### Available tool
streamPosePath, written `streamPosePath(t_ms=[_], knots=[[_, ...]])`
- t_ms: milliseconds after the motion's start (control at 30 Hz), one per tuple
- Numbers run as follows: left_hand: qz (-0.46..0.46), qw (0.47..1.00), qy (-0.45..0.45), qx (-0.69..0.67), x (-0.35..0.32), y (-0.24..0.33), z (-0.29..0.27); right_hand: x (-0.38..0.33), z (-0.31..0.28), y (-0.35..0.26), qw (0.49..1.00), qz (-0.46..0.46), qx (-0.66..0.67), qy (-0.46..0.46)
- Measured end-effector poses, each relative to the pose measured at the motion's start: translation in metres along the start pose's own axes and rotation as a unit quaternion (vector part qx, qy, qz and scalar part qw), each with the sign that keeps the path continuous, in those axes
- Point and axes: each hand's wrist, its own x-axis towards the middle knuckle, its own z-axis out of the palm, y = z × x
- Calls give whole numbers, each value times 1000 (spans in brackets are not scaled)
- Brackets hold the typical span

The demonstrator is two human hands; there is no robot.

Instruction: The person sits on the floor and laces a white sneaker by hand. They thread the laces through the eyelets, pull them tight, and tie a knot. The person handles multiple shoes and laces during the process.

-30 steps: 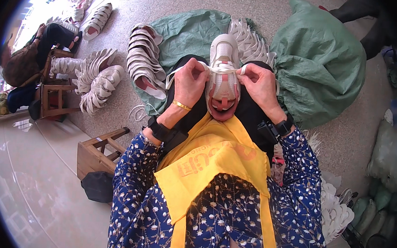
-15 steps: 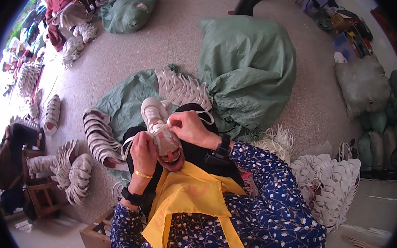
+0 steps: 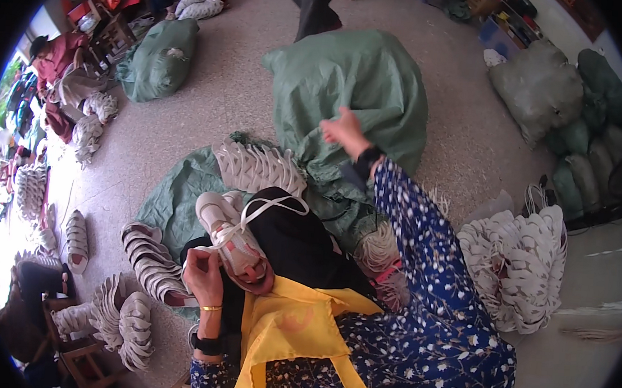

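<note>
Fingers of left hand pinch lace of white shoe resting on lap. Right hand reaches out, fingers loosely spread, grasping nothing, over green sack, well apart from shoe.

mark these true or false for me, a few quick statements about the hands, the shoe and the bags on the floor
1. The left hand grips the white sneaker on the lap. True.
2. The right hand is also on the sneaker. False: it is stretched away from the shoe, up by the big green sack.
3. The sneaker's white lace hangs loose in a loop. True.
4. The apron is red. False: it is yellow.
5. Stacks of white shoe parts lie on the floor at the person's right. True.
6. The left wrist is bare. False: it wears a gold bangle.
</note>
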Motion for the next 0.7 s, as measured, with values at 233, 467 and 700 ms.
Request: streamPosePath(t_ms=[233,467,700], knots=[[-4,1000,8,13,5,1,1,-8,-4,14,988,-94,-112,-42],[-25,999,7,-37,-1,-21,-2,-175,74,-61,945,-237,-77,-212],[-17,997,-3,78,15,20,3,-221,89,-65,914,-260,-105,-292]])
